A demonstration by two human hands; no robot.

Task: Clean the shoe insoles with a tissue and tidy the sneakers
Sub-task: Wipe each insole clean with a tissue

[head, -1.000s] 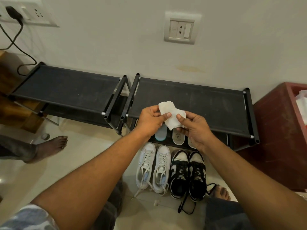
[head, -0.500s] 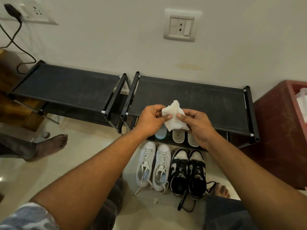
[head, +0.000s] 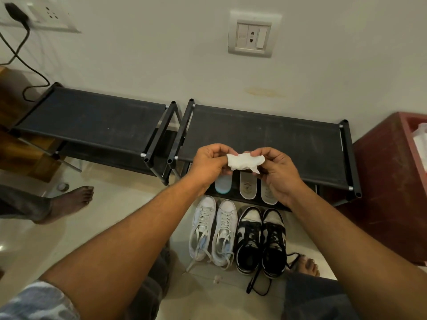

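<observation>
Far left, high on the wall: a black charger (head: 15, 10) sits in a socket, its cable trailing down. Below it, another person's bare foot (head: 69, 203) stands on the pale floor, near the left shoe rack (head: 92, 125). The right shoe rack (head: 265, 137) stands just beside that one, the end frames nearly touching.

Your left hand (head: 209, 163) is raised before the right rack's front edge, fingers curled, pinching the left end of a white tissue (head: 245, 161). The tissue is crumpled and stretched sideways in the air between your hands. Your right hand (head: 277, 174) pinches its right end, and one corner hangs down.

Under the hands, beneath the rack's top shelf: a pale blue insole (head: 223, 188), then two white insoles (head: 248, 188) side by side, the right one partly hidden by your wrist.

On the floor in front, toes toward the rack: white sneakers (head: 213, 232), just beside black-and-white sneakers (head: 261, 241) with a loose black lace. Your own toes (head: 305, 265) show just right of them.

Far right: a dark red box (head: 388, 176) close to the rack's end.
</observation>
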